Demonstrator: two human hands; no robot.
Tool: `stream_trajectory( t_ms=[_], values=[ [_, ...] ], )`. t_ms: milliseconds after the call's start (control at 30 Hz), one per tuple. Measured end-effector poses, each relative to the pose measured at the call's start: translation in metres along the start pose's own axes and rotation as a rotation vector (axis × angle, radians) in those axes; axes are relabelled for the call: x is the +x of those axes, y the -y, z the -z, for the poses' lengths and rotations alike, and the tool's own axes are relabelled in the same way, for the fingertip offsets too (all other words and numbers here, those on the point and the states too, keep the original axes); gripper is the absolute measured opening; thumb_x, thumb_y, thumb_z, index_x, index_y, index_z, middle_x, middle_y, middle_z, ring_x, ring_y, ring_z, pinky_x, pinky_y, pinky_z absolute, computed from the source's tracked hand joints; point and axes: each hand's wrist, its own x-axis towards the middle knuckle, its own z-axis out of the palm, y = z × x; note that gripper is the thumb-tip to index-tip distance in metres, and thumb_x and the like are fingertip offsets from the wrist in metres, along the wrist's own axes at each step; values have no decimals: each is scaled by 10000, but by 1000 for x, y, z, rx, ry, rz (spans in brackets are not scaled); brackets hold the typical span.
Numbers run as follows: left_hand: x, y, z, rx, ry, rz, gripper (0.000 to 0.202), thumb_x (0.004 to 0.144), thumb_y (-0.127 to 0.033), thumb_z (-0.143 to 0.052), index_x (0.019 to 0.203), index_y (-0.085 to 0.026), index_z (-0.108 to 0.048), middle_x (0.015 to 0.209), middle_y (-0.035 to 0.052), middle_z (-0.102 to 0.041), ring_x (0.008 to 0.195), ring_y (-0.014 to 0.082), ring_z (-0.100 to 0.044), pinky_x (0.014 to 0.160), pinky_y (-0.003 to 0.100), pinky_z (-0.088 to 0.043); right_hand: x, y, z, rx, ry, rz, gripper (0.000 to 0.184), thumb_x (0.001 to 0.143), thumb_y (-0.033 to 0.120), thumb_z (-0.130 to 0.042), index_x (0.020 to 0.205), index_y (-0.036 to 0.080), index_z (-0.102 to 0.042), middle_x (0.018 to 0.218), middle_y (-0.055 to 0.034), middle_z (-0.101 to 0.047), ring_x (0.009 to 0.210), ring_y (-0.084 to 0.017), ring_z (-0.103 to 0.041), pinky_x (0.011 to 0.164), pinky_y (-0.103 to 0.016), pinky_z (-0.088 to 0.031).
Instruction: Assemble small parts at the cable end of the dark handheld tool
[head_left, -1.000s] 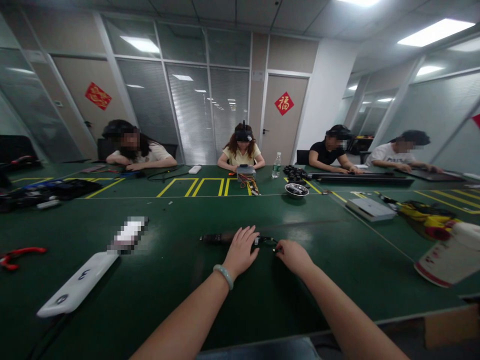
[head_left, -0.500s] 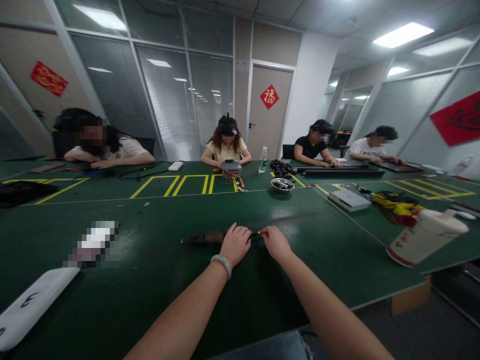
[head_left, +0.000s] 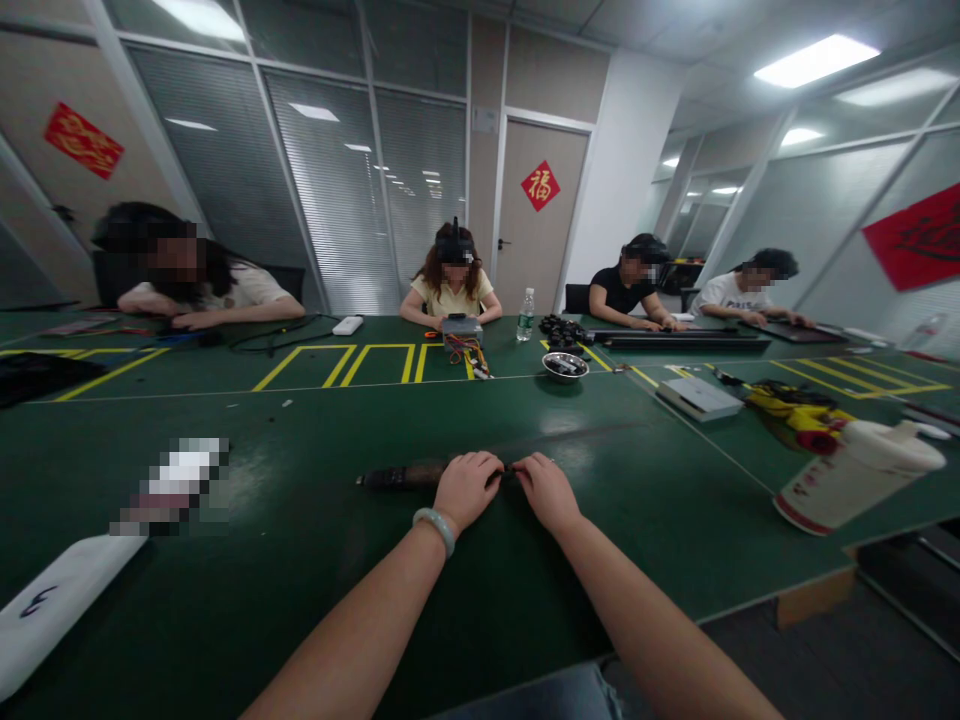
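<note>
A long, dark brown and black cylindrical tool (head_left: 401, 476) lies on the green table, its narrow tip toward the left. My left hand (head_left: 469, 488), with a pale bangle at the wrist, is wrapped over the tool's right part and hides much of it. Close beside it, my right hand (head_left: 547, 490) is closed, fingertips pinched at the tool's right end. Whatever those fingertips grip is small, dark and mostly covered.
A white device (head_left: 67, 600) with a blurred screen lies at left. To the right stands a white lidded cup (head_left: 847, 475). Farther back are a metal bowl (head_left: 565, 367), a white box (head_left: 697, 397), a water bottle (head_left: 526, 315) and yellow straps (head_left: 799, 410). Several people work opposite.
My right hand has moved slightly left, closer to my left hand, and the gap between them has narrowed. The tool still lies on the table. The view has shifted a little.
</note>
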Motion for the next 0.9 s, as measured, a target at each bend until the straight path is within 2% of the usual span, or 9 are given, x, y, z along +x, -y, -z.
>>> stream_trajectory(
  t_ms=[200,500,900],
  values=[
    [0,0,1,-15,3,4,167,908,-273,-502,1023,-246,-621,1089,30,-621,1025,211,-554,912,369,-414,-1,-2,-4,7,11,17,191,905,181,-517,1034,221,-651,1050,-48,-645,1000,-189,-584,919,-311,-407],
    [-1,0,3,-21,-5,10,162,913,-269,-495,1011,-245,-622,1084,29,-622,1006,214,-558,889,370,-422,-5,-4,-13,-17,3,-49,136,887,192,-543,962,195,-655,977,-76,-659,956,-231,-596,881,-339,-405],
    [-2,1,3,-21,-9,-1,165,906,-255,-505,1020,-246,-625,1090,23,-621,994,211,-557,877,368,-427,-2,4,-10,-30,-6,-75,184,913,218,-492,944,204,-672,986,-78,-649,931,-221,-596,885,-329,-394]
  ],
)
